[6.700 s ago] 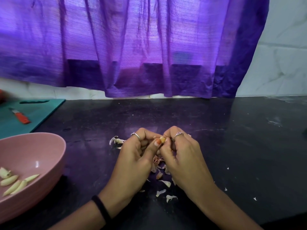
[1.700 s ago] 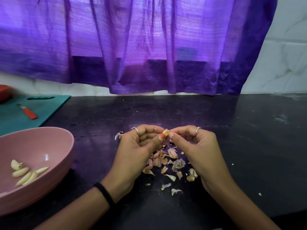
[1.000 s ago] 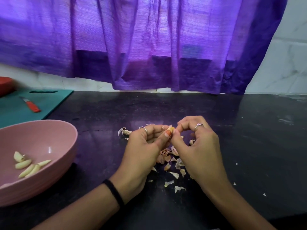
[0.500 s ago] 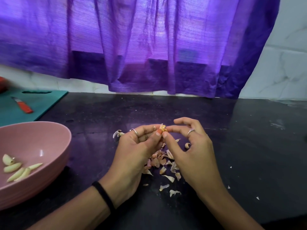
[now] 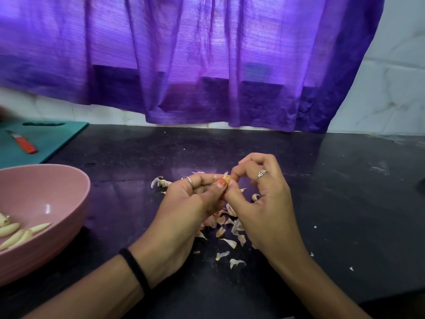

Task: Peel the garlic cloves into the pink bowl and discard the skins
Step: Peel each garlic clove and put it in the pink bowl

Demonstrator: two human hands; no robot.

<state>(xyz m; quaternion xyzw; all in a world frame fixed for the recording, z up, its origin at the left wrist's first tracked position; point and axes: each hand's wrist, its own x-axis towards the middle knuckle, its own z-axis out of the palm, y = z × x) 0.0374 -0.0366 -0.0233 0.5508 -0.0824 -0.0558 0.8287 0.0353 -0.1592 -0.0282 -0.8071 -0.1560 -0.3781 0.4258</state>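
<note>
My left hand (image 5: 186, 203) pinches a small garlic clove (image 5: 226, 178) between thumb and fingers above the black counter. My right hand (image 5: 262, 199) meets it from the right, fingertips closed on the clove's skin at its tip. Most of the clove is hidden by the fingers. Under and between the hands lies a scatter of garlic skins (image 5: 226, 229). The pink bowl (image 5: 57, 187) sits at the left edge with several peeled cloves (image 5: 16, 233) inside. A garlic root stub (image 5: 159, 181) lies just left of my left hand, and a small clove piece (image 5: 254, 197) lies behind my right hand.
A teal cutting board (image 5: 53, 137) with an orange-handled knife (image 5: 24, 143) lies at the far left. A purple curtain (image 5: 207, 65) hangs over the back of the black counter (image 5: 345, 203). Tiny skin flecks dot the counter on the right.
Both hands stay together on the clove, working its skin; my right fingers have curled in over its tip. More skins lie under the hands than in the earliest frame.
</note>
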